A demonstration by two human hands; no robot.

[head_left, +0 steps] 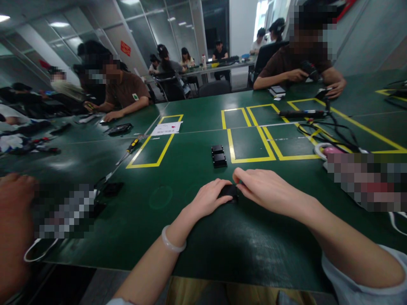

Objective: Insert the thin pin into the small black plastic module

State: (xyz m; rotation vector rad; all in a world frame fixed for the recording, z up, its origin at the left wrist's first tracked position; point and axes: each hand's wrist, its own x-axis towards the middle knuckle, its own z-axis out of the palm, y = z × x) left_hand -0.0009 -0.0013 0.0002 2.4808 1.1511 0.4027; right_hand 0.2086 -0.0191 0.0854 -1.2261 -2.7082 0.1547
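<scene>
A small flat black piece lies on the green table close in front of me. My left hand, a pale bangle on its wrist, grips it from the left with thumb and fingers. At its right edge my right hand has the fingers pinched together; whatever is between them is too small or hidden to make out. Just beyond my hands sits a black block with two raised square sections, touched by neither hand.
Yellow tape outlines mark the far half. Black cables and a blurred-out item lie at right. A screwdriver and a paper sheet are at left. Another person's arm reaches in at far left; two people sit opposite.
</scene>
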